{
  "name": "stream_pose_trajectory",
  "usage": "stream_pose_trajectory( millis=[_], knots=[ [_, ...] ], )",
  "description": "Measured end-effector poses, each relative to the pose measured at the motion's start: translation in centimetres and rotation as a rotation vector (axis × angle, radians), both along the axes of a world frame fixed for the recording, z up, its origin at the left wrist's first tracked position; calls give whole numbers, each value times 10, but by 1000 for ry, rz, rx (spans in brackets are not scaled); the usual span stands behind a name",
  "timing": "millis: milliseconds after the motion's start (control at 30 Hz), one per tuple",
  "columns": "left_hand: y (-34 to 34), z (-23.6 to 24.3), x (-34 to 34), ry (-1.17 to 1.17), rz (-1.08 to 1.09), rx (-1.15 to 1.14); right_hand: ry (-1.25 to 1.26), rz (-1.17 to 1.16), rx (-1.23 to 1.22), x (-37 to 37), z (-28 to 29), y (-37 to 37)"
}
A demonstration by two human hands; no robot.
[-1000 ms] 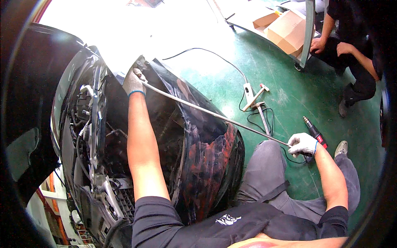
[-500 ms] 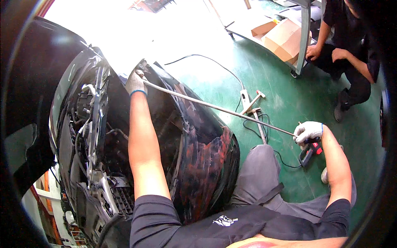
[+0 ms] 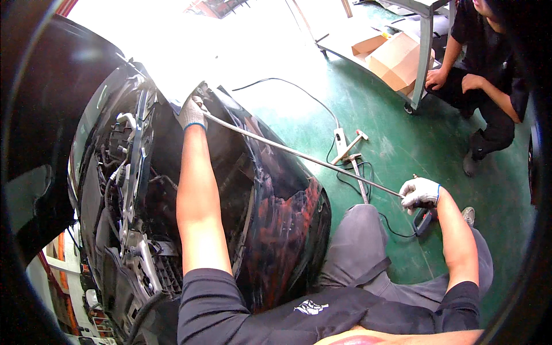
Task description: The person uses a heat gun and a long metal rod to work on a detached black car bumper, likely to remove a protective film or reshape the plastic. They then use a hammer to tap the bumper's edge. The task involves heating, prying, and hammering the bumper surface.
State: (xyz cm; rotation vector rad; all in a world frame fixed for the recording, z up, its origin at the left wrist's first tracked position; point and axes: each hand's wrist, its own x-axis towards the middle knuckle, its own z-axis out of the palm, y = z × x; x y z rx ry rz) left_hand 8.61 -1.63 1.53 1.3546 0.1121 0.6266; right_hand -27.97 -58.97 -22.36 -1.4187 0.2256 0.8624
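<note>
A long metal rod (image 3: 305, 154) runs slantwise from the car's fender to the right over the floor. Gloved, my left hand (image 3: 192, 113) is closed round its far end, close against the upper edge of the black fender (image 3: 287, 224). The fender's outer face carries scraped, reddish patches. At the near end of the rod, my right hand (image 3: 421, 192), also in a pale glove, has its fingers wrapped round the bar. What the rod's far tip touches is hidden behind my left hand.
On the green floor lie a T-handled metal tool (image 3: 357, 172), a corded white tool (image 3: 340, 141) and a dark power tool (image 3: 424, 221). A wheeled cart (image 3: 422, 63) with a cardboard box (image 3: 397, 60) stands far right, beside a crouching person (image 3: 489, 86). The open engine bay (image 3: 123, 184) lies left.
My right hand has shifted slightly left and down with the rod's near end. My left hand keeps its grip at the fender, and the view has moved a little.
</note>
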Motion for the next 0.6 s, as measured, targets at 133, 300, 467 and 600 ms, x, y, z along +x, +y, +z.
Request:
stream_pose_trajectory(
  millis=[133, 300, 467, 600],
  knots=[
    [2, 4, -4, 17, -40, -66, 104, -92, 90, 2, 20, -15],
    [-21, 10, -20, 28, 66, -89, 34, -760, 462, -24, 30, -18],
    [-36, 16, -29, -21, 15, -17, -145, -1027, 419, -18, -36, -6],
    [-33, 14, -30, -3, 32, 39, -276, -1192, 465, -13, -69, 9]
  ],
)
